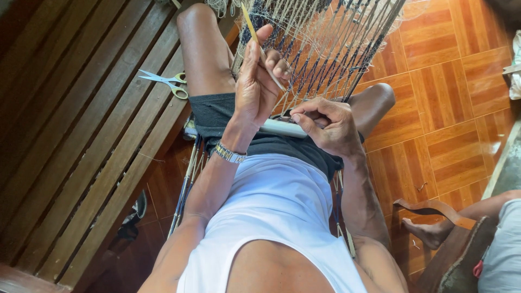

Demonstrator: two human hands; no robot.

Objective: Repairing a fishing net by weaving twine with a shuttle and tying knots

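My left hand [255,87], with a metal watch on its wrist, is raised and pinches a thin yellow netting needle [251,24] whose tip points up into a net of white and blue cords [331,43]. The net hangs taut from the top of the view down to my lap. My right hand [328,127] rests on my thigh and grips a flat pale grey gauge stick [279,127] along the net's lower edge, fingers curled over the cords. More cords trail down beside my left hip.
Scissors with yellow-green handles [165,82] lie on the dark slatted wooden bench [70,141] to my left. Orange tiled floor [445,125] lies to the right. Another person's bare foot [429,230] and knee are at the lower right, near a brown sandal [431,206].
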